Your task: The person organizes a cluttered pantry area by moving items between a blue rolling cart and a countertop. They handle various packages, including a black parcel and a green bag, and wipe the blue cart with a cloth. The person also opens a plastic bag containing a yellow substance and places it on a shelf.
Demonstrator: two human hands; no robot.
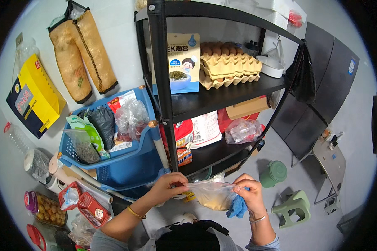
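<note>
A clear plastic bag [213,194] with pale yellowish contents hangs stretched between both my hands in front of a black shelf unit [163,83]. My left hand [168,186] pinches the bag's top left edge. My right hand [249,192] grips the bag's right edge and also holds a blue cloth [237,206] against it. A thin bracelet sits on each wrist.
The shelves hold stacked egg cartons [228,65], a blue and white food packet [181,62], sacks and bags. A blue rack basket [125,154] with bagged goods stands to the left. A green stool [295,207] and a green lidded jar [274,173] sit on the floor at right.
</note>
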